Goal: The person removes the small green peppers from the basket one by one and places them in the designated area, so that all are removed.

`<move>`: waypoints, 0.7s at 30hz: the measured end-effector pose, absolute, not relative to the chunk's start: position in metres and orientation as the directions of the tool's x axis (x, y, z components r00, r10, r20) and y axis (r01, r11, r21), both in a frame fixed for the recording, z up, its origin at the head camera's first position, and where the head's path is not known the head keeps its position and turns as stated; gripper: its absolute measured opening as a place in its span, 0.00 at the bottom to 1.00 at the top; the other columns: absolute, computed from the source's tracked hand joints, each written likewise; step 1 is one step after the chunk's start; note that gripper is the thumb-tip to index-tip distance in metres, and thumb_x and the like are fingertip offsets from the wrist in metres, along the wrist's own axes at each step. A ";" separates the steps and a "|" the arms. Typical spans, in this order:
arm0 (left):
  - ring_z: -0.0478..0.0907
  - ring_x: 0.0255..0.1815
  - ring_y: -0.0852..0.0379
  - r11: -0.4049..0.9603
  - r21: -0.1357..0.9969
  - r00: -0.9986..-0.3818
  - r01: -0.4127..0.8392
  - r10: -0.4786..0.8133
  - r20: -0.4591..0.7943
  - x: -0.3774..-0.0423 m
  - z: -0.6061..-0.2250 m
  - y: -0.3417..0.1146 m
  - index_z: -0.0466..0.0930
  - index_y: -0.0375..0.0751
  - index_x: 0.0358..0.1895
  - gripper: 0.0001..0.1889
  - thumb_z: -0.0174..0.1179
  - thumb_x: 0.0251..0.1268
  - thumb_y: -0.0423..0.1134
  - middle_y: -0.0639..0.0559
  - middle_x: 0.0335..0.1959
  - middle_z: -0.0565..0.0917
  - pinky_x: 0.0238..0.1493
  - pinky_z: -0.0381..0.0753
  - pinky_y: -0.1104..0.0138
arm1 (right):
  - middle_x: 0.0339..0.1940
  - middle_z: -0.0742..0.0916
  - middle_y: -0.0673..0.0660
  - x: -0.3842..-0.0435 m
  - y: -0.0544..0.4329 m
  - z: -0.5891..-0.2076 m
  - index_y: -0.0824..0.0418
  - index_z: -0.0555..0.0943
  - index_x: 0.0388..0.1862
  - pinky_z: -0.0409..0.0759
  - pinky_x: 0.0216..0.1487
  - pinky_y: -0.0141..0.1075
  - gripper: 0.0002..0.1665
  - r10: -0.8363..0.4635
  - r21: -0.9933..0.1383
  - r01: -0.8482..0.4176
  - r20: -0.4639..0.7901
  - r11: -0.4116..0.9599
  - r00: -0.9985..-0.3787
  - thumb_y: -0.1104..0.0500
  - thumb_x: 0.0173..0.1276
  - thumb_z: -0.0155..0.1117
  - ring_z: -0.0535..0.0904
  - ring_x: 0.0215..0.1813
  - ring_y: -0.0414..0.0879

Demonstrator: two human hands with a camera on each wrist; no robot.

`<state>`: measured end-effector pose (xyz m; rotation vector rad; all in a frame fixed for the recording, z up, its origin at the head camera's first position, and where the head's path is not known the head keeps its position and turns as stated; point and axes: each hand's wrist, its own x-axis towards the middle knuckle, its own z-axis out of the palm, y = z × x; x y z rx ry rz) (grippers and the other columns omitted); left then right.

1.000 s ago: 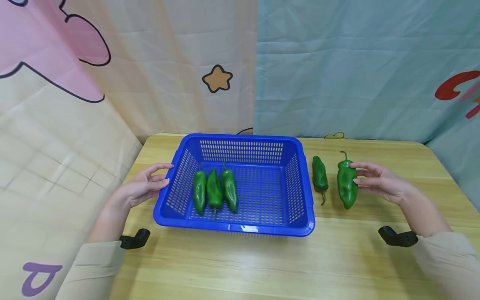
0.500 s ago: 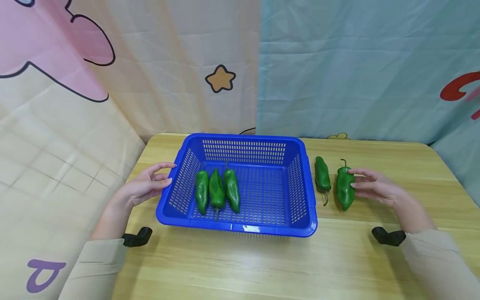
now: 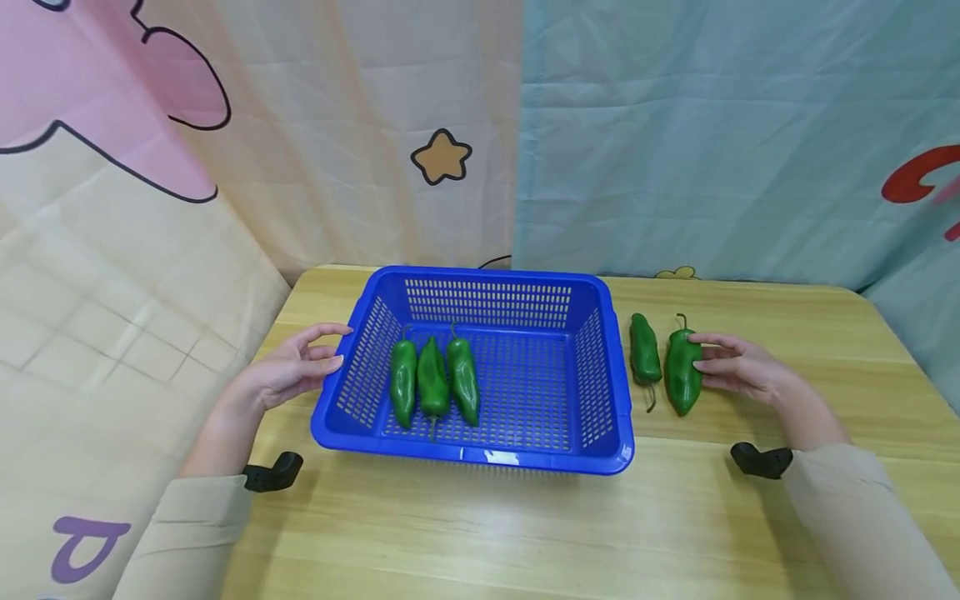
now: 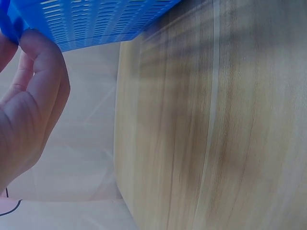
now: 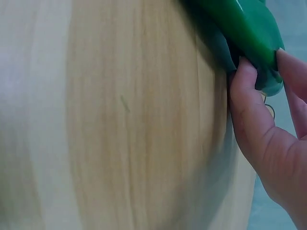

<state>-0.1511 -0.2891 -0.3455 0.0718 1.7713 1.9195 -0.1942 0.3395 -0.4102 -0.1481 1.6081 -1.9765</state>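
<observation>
My left hand (image 3: pixel 292 367) pinches the left rim of a blue plastic basket (image 3: pixel 551 460); in the left wrist view its thumb and a finger meet at the basket's edge (image 4: pixel 91 21). Three green peppers lie side by side in the left half of the basket, the middle one (image 3: pixel 432 379) with its stem toward me. Right of the basket, my right hand (image 3: pixel 738 367) holds a green pepper (image 3: pixel 682 375) by its right side near the stem end. In the right wrist view, thumb and fingers grip this pepper (image 5: pixel 244 28). Another green pepper (image 3: pixel 645 350) lies just left of it.
A light wooden table (image 3: pixel 480 533) carries everything. A patterned curtain (image 3: pixel 337 167) hangs behind and along the left side. Black wrist mounts (image 3: pixel 761 460) stick out from both wrists.
My right hand has brought its pepper left, closer to the pepper beside the basket. My left hand has stayed at the rim. The whole head view has shifted slightly.
</observation>
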 end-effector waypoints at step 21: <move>0.82 0.39 0.52 -0.053 0.942 -0.855 -0.331 0.439 -0.275 -0.151 -0.349 -0.292 0.66 0.50 0.55 0.19 0.50 0.67 0.25 0.47 0.40 0.82 0.42 0.82 0.63 | 0.42 0.78 0.43 -0.210 0.323 -0.403 0.40 0.78 0.43 0.81 0.42 0.33 0.23 -0.327 -0.930 0.345 -0.367 0.125 -0.871 0.70 0.63 0.60 0.81 0.41 0.39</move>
